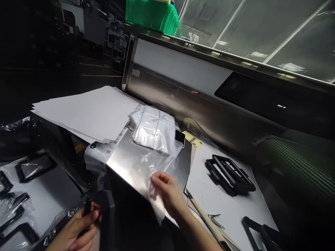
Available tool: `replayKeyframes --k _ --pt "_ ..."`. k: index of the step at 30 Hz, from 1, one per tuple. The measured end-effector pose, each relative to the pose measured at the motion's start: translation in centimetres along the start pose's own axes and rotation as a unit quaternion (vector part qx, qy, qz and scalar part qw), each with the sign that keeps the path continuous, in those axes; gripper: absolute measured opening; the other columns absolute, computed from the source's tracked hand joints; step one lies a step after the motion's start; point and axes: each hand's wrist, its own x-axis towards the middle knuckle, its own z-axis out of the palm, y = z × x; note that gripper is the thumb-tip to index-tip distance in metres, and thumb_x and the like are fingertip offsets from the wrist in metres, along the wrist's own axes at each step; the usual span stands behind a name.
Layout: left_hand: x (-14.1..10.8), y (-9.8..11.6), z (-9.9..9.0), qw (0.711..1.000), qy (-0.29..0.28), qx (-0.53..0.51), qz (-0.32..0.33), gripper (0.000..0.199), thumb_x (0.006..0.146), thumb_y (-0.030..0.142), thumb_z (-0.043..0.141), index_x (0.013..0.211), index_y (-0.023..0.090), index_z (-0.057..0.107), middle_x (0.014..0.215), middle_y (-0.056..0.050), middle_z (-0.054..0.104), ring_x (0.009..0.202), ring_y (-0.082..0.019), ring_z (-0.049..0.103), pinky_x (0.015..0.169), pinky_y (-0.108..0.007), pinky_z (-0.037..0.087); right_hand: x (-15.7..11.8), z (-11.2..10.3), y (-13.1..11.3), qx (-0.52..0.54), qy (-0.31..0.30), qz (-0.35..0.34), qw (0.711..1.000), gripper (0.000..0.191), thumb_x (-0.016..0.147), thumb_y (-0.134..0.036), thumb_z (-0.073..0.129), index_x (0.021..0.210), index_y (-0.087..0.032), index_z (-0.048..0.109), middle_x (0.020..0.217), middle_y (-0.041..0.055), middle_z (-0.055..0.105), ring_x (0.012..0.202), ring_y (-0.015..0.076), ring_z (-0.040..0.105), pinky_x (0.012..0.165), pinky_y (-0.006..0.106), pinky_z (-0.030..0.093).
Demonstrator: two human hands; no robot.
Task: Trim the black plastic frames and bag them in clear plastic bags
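Note:
My right hand (pixel 169 193) is closed in a pinch on a thin clear plastic bag (pixel 166 160), which hangs over the metal work surface. Beyond it lies a stack of clear bags (pixel 154 129) tied with a white band. Low on the left, my left hand (pixel 82 228) has its fingers wrapped round a black plastic frame (pixel 108 212); much of that part is lost in the dark. To the right, several black frames (pixel 229 174) lie piled on a white sheet (pixel 206 195), and another black frame (pixel 259 232) sits nearer.
White sheets (pixel 86 111) are stacked at the back left. Bagged black frames (pixel 35 167) lie at the far left. Small metal snips (pixel 216 219) rest beside a long pale strip (pixel 205 219). A green bin (pixel 151 15) stands on the shelf above, and a metal back panel (pixel 167 90) bounds the bench.

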Motion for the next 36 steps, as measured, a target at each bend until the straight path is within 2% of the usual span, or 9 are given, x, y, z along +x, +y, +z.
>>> replayKeyframes --k 4,8,18,24,26,28,32,34,36 --pt "-0.9 -1.3 2.9 0.999 -0.032 0.044 0.001 0.050 0.047 0.056 0.071 0.075 0.017 0.058 0.035 0.013 0.030 0.032 0.002 0.014 0.034 -0.013 0.015 -6.6 6.6 1.5 0.078 -0.071 0.025 0.994 0.027 0.066 -0.039 0.065 0.060 -0.016 0.051 0.054 -0.0045 0.049 0.048 0.0067 0.043 0.046 0.020 0.035" --pt "-2.2 -1.9 2.8 0.996 -0.006 0.083 -0.024 0.037 0.055 0.042 0.074 0.068 0.015 0.052 0.048 0.007 0.049 0.031 0.004 0.017 0.032 -0.014 0.014 -9.4 9.2 3.7 0.113 -0.065 0.039 0.991 0.022 0.059 -0.029 0.070 0.054 -0.017 0.052 0.051 -0.0040 0.046 0.049 0.0073 0.038 0.047 0.021 0.029" --pt "-3.9 -1.3 -2.7 0.991 0.065 0.113 -0.002 0.045 0.052 0.043 0.074 0.064 0.019 0.038 0.040 0.015 0.026 0.034 0.001 0.013 0.035 -0.014 0.014 -10.7 5.3 5.9 0.327 0.065 0.124 0.935 0.035 0.065 -0.055 0.058 0.069 -0.021 0.050 0.058 -0.0048 0.047 0.053 0.0068 0.044 0.056 0.021 0.041" --pt "-4.7 -0.2 -4.8 0.974 -0.011 0.223 -0.033 0.037 0.067 0.047 0.063 0.083 0.015 0.051 0.036 0.013 0.028 0.036 -0.001 0.016 0.039 -0.018 0.019 -11.8 6.0 7.2 0.249 0.058 0.149 0.955 0.026 0.064 -0.035 0.069 0.070 -0.014 0.054 0.054 -0.0066 0.046 0.047 0.0037 0.039 0.045 0.017 0.031" --pt "-5.0 0.1 -4.9 0.965 -0.047 0.254 -0.041 0.048 0.074 0.053 0.049 0.104 0.015 0.050 0.036 0.011 0.030 0.036 -0.003 0.023 0.042 -0.019 0.024 -11.2 5.9 7.6 0.213 0.062 0.146 0.964 0.026 0.076 -0.035 0.058 0.064 -0.013 0.052 0.050 -0.0081 0.041 0.042 0.0031 0.036 0.042 0.017 0.029" --pt "-4.9 0.3 -4.7 0.953 -0.076 0.289 -0.053 0.060 0.080 0.054 0.037 0.129 0.020 0.027 0.039 0.010 0.038 0.034 -0.004 0.029 0.043 -0.020 0.025 -10.4 5.7 7.7 0.185 0.053 0.137 0.972 0.027 0.081 -0.035 0.051 0.067 -0.013 0.053 0.049 -0.0085 0.041 0.040 0.0037 0.037 0.041 0.018 0.032" --pt "-3.4 -0.3 -3.1 0.917 -0.131 0.367 -0.089 0.081 0.080 0.043 0.047 0.134 0.027 -0.011 0.066 0.000 0.063 0.033 -0.003 0.038 0.037 -0.017 0.023 -9.0 6.1 7.1 0.131 0.023 0.107 0.985 0.027 0.082 -0.036 0.050 0.071 -0.013 0.055 0.052 -0.0072 0.047 0.045 0.0054 0.045 0.047 0.020 0.039" --pt "-2.3 -0.8 -2.0 0.902 -0.148 0.392 -0.103 0.088 0.078 0.038 0.051 0.133 0.024 -0.016 0.065 -0.001 0.064 0.033 -0.004 0.040 0.035 -0.016 0.025 -8.8 6.6 6.5 0.108 0.007 0.089 0.990 0.028 0.082 -0.038 0.049 0.074 -0.013 0.056 0.054 -0.0064 0.050 0.047 0.0061 0.047 0.048 0.021 0.040" --pt "-1.1 -1.4 -1.0 0.890 -0.162 0.410 -0.115 0.082 0.077 0.034 0.053 0.135 0.021 -0.003 0.058 0.002 0.061 0.032 -0.004 0.038 0.033 -0.015 0.025 -8.7 6.9 6.0 0.086 -0.016 0.070 0.994 0.028 0.082 -0.039 0.050 0.075 -0.013 0.057 0.057 -0.0052 0.053 0.051 0.0071 0.050 0.051 0.023 0.042"
